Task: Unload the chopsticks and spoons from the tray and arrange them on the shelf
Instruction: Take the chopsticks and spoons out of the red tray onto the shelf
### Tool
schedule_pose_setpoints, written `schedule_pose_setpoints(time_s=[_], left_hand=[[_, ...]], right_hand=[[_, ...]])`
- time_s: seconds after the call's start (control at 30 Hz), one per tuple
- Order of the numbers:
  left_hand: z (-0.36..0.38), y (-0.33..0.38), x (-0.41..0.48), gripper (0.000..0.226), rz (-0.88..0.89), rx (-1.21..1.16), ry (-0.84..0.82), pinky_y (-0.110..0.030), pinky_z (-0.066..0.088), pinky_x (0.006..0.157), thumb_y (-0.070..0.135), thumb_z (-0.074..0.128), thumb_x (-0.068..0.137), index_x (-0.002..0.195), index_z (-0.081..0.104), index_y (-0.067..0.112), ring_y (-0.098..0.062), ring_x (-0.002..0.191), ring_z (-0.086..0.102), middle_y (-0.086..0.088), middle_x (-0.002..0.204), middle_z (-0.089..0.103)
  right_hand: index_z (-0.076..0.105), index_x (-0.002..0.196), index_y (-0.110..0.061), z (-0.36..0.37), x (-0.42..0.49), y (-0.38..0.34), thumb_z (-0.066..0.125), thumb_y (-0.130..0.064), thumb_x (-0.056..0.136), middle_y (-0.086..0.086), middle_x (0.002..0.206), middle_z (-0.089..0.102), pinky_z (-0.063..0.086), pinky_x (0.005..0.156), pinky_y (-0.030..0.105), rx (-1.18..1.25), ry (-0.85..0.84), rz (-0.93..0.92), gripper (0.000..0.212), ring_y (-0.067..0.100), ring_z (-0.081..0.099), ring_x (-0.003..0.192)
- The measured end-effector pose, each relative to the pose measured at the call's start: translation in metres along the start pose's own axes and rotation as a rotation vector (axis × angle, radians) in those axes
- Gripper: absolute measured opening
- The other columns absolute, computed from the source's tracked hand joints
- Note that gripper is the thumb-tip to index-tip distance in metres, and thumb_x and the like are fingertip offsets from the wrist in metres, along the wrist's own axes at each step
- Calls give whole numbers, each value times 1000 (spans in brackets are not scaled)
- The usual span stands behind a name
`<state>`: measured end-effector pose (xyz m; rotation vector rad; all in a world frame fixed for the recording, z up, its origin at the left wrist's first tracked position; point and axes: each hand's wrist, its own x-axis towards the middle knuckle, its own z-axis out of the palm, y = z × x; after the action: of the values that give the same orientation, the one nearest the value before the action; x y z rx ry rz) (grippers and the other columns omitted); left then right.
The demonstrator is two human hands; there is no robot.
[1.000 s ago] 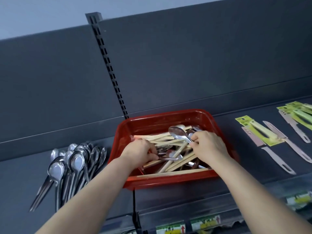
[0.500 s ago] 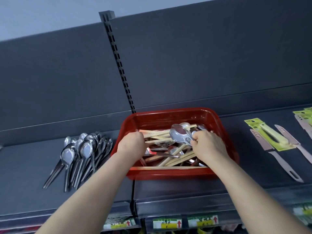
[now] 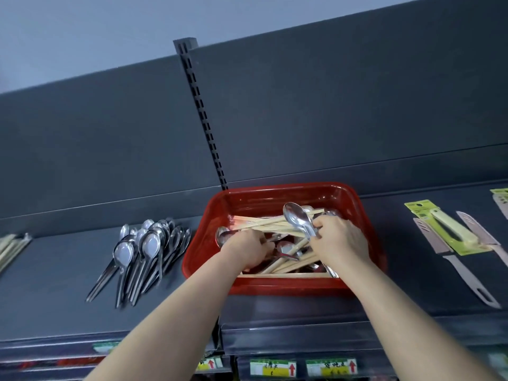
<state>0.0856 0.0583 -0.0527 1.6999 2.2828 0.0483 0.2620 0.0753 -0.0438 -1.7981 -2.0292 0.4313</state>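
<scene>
- while the shelf (image 3: 68,312) is the biggest thing here, it already carries part of the work: one spoon pile (image 3: 143,251) and, at its far left edge, a small chopstick bundle (image 3: 11,248).
- one red tray (image 3: 275,287) stands on the shelf in the middle and is far from unloaded; i judge the task at most half done.
- spoon pile: about ten or twelve, overlapping in a fan just left of the tray, so an exact count is not possible.
- tray chopsticks (image 3: 264,222): more than ten sticks, crossed, with several spoons under them.
- knives (image 3: 453,237): three or four on the right, not part of the task.
- right hand (image 3: 341,240): fingers curled round the handle of one spoon (image 3: 298,217), its bowl raised above the heap.
- left hand (image 3: 246,250): curled down into the tray's heap; what it grips i cannot tell.
</scene>
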Motion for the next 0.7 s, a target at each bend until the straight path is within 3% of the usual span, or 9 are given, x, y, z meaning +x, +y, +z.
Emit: schedule_pose_setpoints(time_s=[0.07, 0.17, 0.3, 0.43, 0.57, 0.7], left_hand=[[-1, 1, 2, 34, -11, -39, 12, -29, 47, 80, 48, 60, 86, 105, 66, 19, -23, 100, 62, -4, 106, 68], [-3, 2, 4, 20, -51, -134, 50, -29, 52, 74, 25, 65, 81, 95, 67, 11, -26, 90, 68, -9, 96, 72], [-9, -2, 3, 30, -86, -281, 202, -32, 50, 81, 9, 55, 79, 109, 54, 8, -31, 101, 61, -11, 105, 66], [-24, -13, 1, 47, -32, -478, 343, -31, 51, 81, 23, 59, 88, 130, 41, 12, -26, 95, 65, -7, 103, 68], [-47, -40, -10, 41, -17, -482, 417, -28, 50, 87, 21, 69, 82, 120, 59, 12, -22, 93, 67, -4, 100, 71], [-63, -88, -19, 36, -71, -538, 468, -29, 50, 89, 22, 77, 77, 110, 68, 12, -20, 98, 66, -3, 102, 71]], right_hand=[[65, 111, -28, -3, -2, -1, 56, -20, 88, -5, 100, 70, 40, 67, 25, 19, 28, -16, 26, 25, 63, 98], [64, 115, -29, -5, -4, -1, 56, -20, 88, -6, 104, 70, 43, 70, 27, 38, 40, -35, 29, 23, 63, 101], [65, 111, -30, -8, -3, -2, 58, -20, 87, -7, 97, 71, 47, 70, 27, 73, 40, -25, 27, 22, 63, 96], [66, 110, -31, -10, -1, -16, 58, -20, 86, -10, 97, 71, 50, 76, 29, 129, 55, -37, 28, 21, 63, 99], [67, 106, -30, 0, 2, -51, 58, -18, 83, -11, 93, 71, 45, 70, 26, 163, 60, -78, 27, 19, 62, 96], [68, 99, -29, 17, 4, -100, 61, -18, 82, -8, 85, 70, 49, 74, 30, 213, 27, -131, 21, 21, 63, 93]])
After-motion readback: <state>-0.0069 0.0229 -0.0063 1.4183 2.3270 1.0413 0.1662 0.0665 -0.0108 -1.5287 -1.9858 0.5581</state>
